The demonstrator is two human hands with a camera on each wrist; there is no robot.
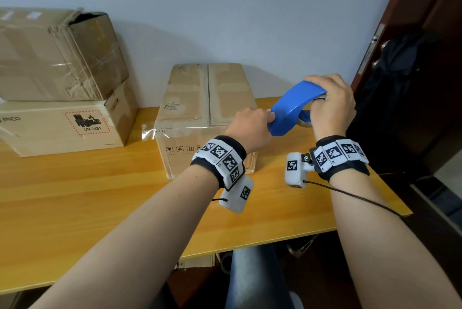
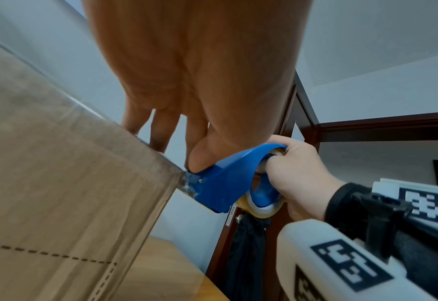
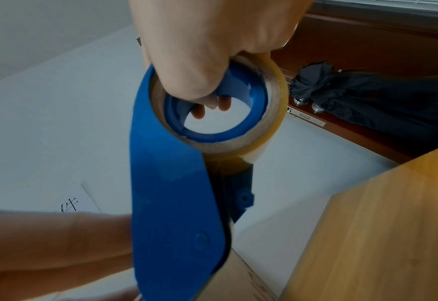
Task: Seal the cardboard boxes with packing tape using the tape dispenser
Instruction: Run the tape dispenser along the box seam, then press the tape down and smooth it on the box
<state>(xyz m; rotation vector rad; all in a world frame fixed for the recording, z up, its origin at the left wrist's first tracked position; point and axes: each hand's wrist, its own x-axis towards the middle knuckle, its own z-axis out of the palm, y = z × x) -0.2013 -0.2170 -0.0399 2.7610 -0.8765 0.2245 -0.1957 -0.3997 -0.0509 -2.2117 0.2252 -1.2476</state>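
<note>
While the blue tape dispenser (image 1: pixel 291 111) sits at centre right of the head view, its cutting end meets the near right top corner of the cardboard box (image 1: pixel 200 98) standing on the bench (image 1: pixel 87 196). Right hand (image 1: pixel 331 103): clenched around the dispenser's handle, fingers passing through the hub of the tape roll (image 3: pixel 269 122), as the right wrist view confirms. Left hand (image 1: pixel 250 126): thumb (image 2: pixel 202 156) pressing on the dispenser's nose at the box corner, the other fingers extended past the box edge; whether they touch the box top cannot be determined. Clear tape lies across the near top edge of the box, with a loose tail (image 1: pixel 147 131) projecting at its left corner.

Governing relation: the dispenser's long axis runs from lower left at the box corner to upper right at the right hand, so the body rises away from the box. The left hand is nearer the box. Judgement: the strip appears ready for cutting at this corner, which calls for a tilt of the blade against the tape.

Two further boxes (image 1: pixel 60 83) are stacked at the left of the head view.
</note>
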